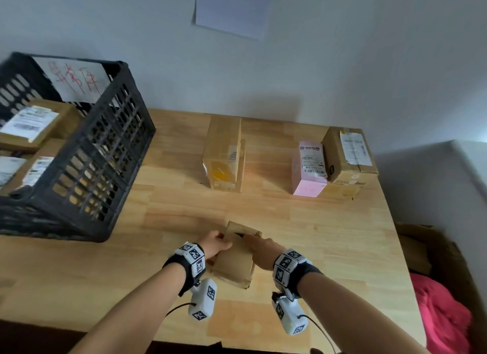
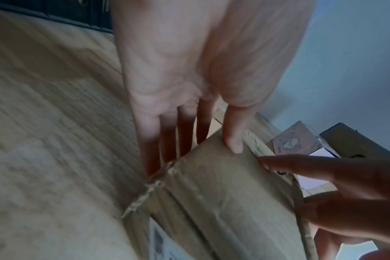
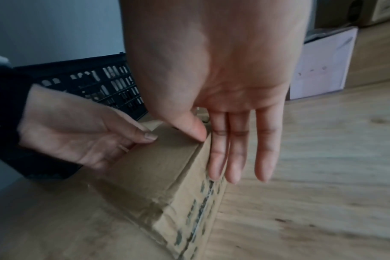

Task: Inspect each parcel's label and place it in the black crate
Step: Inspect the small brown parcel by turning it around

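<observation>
A small brown cardboard parcel [image 1: 234,264] sits low over the wooden table [image 1: 329,248], near its front edge, between my two hands. My left hand [image 1: 221,244] grips its left side, thumb on top and fingers down the side. My right hand [image 1: 250,241] holds the right edge, thumb on the top face and straight fingers flat against the taped side. In the left wrist view a white label [image 2: 163,242] shows on a lower face of the parcel [image 2: 223,193]. The black crate [image 1: 116,95] stands at the table's left and holds several labelled parcels.
At the back of the table stand a tall brown box [image 1: 224,153], a pink box [image 1: 309,169] and a brown labelled box [image 1: 347,156]. Off the table's right edge lie an open carton [image 1: 421,248] and a pink cloth [image 1: 442,316].
</observation>
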The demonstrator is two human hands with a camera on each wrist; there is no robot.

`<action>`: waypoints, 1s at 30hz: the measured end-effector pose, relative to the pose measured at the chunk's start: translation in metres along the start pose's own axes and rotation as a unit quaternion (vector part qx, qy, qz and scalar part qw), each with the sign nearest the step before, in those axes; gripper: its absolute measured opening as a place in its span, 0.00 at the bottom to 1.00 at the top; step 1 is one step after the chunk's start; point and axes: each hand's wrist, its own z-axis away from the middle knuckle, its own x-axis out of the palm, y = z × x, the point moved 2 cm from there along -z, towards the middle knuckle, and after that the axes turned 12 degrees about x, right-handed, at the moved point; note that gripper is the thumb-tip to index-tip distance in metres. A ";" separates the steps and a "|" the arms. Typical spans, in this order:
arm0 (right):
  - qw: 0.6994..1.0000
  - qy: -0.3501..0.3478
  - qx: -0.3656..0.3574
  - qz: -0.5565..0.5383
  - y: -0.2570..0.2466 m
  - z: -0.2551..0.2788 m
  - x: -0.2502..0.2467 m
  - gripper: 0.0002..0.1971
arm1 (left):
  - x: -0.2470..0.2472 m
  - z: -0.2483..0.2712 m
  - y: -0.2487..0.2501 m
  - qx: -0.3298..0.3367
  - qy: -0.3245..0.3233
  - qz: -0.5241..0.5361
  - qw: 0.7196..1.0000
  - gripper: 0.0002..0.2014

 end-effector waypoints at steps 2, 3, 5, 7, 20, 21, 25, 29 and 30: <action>1.000 -0.008 0.000 -0.027 0.001 -0.005 0.003 0.29 | 0.001 -0.001 -0.003 -0.010 -0.002 -0.010 1.000 0.24; 0.999 -0.011 -0.003 -0.040 0.002 -0.007 0.003 0.27 | 0.001 0.001 -0.003 -0.019 -0.003 -0.004 1.000 0.26; 0.998 -0.017 -0.011 -0.056 0.004 -0.005 0.002 0.26 | 0.001 0.003 -0.005 -0.027 -0.002 0.011 1.000 0.33; 0.998 -0.009 -0.032 -0.061 0.005 -0.001 0.000 0.26 | 0.002 0.004 -0.003 -0.033 0.001 0.015 0.999 0.39; 0.971 0.084 -0.086 -0.208 -0.012 0.016 -0.037 0.15 | -0.044 0.003 0.014 -0.008 0.045 0.002 0.999 0.46; 0.959 0.091 -0.073 -0.259 -0.011 0.014 -0.041 0.14 | -0.045 0.005 0.014 -0.006 0.043 0.004 0.999 0.46; 0.939 0.071 -0.042 -0.333 -0.018 0.009 -0.049 0.19 | -0.058 0.014 0.014 0.008 0.031 0.039 0.999 0.42; 0.962 0.060 -0.044 -0.262 -0.036 0.007 -0.045 0.39 | -0.063 0.027 0.018 0.043 0.029 0.086 0.995 0.33; 0.962 0.057 -0.049 -0.261 -0.041 0.007 -0.044 0.39 | -0.064 0.029 0.018 0.049 0.029 0.087 0.995 0.34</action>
